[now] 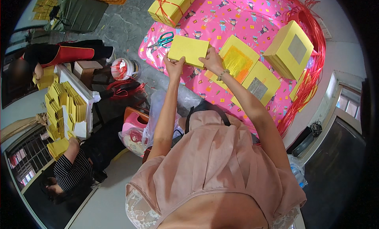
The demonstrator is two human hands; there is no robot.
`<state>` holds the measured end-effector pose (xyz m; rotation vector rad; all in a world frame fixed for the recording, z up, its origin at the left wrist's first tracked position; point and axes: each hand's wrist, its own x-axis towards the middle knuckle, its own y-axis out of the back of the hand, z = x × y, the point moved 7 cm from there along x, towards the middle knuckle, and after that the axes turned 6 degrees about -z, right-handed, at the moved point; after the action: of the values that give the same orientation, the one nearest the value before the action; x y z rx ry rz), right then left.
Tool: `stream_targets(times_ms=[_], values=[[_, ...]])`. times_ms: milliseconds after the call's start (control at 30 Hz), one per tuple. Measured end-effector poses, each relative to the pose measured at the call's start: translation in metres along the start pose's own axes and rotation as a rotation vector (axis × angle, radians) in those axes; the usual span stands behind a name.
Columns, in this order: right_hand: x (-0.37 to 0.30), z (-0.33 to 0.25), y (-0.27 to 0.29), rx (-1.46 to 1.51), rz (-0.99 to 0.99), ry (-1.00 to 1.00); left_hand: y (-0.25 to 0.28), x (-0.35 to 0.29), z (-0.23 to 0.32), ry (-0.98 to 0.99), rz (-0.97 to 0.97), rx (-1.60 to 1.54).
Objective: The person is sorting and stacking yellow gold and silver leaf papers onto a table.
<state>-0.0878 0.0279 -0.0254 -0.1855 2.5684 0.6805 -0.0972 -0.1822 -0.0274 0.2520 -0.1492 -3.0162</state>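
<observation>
Between both hands I hold a stack of yellow paper (189,48) over the pink patterned table. My left hand (174,66) grips its near left corner, thumb on top. The near right corner is in my right hand (212,61), which has a beaded bracelet at the wrist. Just left of the stack lie teal-handled scissors (165,40). To the right of my right hand is yellow paper with a shiny gold and orange square (238,62). Beside it rests yellow paper with a silver-grey square (257,88).
A tall yellow paper stack (290,51) and long red plastic strands (308,84) are at the table's right. A bundle tied with red strands (170,8) sits at the far edge. Two people work at a left table (81,128). A white bucket (125,69) stands between.
</observation>
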Motion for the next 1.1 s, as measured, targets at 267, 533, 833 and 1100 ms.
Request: stream_targets(times_ms=[267,533,833,1100], values=[[0.008,0.015,0.000,-0.134,0.046,-0.074,-0.012,-0.016,0.055,0.068,0.031,0.939],[-0.007,0.002,0.006,-0.023,0.064,-0.029,-0.053,-0.015,0.020,-0.287,-0.262,1.091],[-0.118,0.026,0.070,-0.091,0.157,0.190,-0.054,-0.014,0.015,-0.371,-0.249,1.162],[-0.185,0.053,0.048,-0.550,0.230,0.329,-0.060,-0.012,0.051,-0.475,-0.249,1.187]])
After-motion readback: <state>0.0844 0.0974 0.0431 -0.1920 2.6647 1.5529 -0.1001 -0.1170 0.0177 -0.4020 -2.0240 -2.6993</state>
